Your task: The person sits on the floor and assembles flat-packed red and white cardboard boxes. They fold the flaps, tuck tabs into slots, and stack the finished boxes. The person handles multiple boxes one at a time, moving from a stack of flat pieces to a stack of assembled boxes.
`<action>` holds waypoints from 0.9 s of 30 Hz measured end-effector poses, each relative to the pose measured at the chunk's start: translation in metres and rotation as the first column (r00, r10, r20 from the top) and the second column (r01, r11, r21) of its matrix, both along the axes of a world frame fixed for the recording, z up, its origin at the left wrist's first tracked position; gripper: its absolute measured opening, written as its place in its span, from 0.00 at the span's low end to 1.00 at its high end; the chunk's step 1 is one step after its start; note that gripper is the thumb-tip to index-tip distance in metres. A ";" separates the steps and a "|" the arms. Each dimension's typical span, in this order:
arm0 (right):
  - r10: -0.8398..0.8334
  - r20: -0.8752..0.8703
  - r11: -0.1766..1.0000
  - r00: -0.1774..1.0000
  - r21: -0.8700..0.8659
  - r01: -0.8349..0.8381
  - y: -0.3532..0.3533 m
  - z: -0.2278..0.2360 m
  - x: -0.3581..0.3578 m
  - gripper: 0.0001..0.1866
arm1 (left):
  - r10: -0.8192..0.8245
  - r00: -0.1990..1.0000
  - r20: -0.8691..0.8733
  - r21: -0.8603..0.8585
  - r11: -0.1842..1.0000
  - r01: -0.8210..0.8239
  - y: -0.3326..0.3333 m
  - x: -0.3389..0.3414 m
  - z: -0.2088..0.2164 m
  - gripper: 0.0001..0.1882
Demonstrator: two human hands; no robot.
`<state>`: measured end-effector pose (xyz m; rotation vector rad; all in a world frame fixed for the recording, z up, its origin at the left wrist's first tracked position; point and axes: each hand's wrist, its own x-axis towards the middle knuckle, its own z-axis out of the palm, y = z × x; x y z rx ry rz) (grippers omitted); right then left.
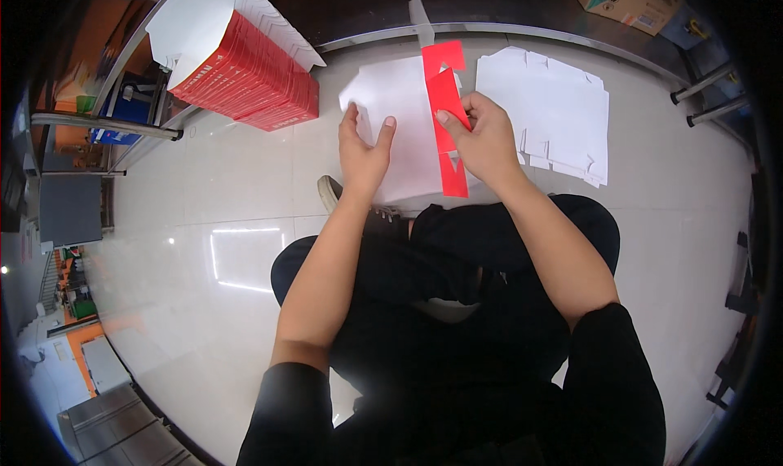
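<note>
In front of me is a flat cardboard box blank (405, 132) with its white face up. Along its right side a bright red strip with cut notches (441, 99) is folded up. My right hand (487, 137) grips this red strip, thumb on its face and fingers behind it. Over the left part of the blank is my left hand (364, 154), thumb and fingers apart and nothing held between them; whether it touches the card I cannot tell.
On the left stands a tall stack of folded red-and-white box blanks (253, 83). More white blanks (555, 111) lie on the tiled floor to the right. A metal shelf edge (367, 35) runs along the back, with a brown carton (626, 1) at the upper right.
</note>
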<state>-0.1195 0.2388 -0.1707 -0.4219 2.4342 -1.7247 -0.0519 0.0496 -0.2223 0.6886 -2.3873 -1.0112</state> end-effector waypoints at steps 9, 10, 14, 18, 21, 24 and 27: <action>0.559 0.258 0.747 0.788 -0.568 -0.344 -0.007 0.009 0.022 0.25 | -0.240 0.926 -0.292 0.622 0.687 0.374 0.034 0.022 0.055 0.26; 0.587 0.268 0.750 0.764 -0.535 -0.388 -0.007 0.010 0.022 0.29 | -0.245 0.932 -0.267 0.616 0.700 0.361 0.032 0.023 0.060 0.25; 0.605 0.256 0.763 0.754 -0.457 -0.457 0.003 0.018 0.006 0.31 | -0.235 0.937 -0.259 0.566 0.749 0.344 0.024 0.020 0.064 0.26; 0.290 0.190 0.885 0.938 -0.427 -0.187 0.021 0.031 -0.026 0.24 | -0.348 0.925 -0.155 0.291 0.878 0.379 0.022 0.022 0.062 0.32; 0.180 0.190 0.913 0.965 -0.397 -0.092 0.033 0.034 -0.033 0.20 | -0.434 0.900 0.034 -0.097 0.895 0.435 0.022 0.024 0.061 0.36; 0.198 0.175 0.929 0.964 -0.347 -0.128 0.032 0.030 -0.028 0.17 | -0.411 0.911 -0.014 -0.186 0.897 0.402 0.023 0.024 0.060 0.37; 0.210 0.103 0.930 0.972 -0.328 -0.166 0.023 0.022 -0.017 0.16 | -0.309 0.948 -0.083 -0.175 0.941 0.291 0.023 0.024 0.059 0.35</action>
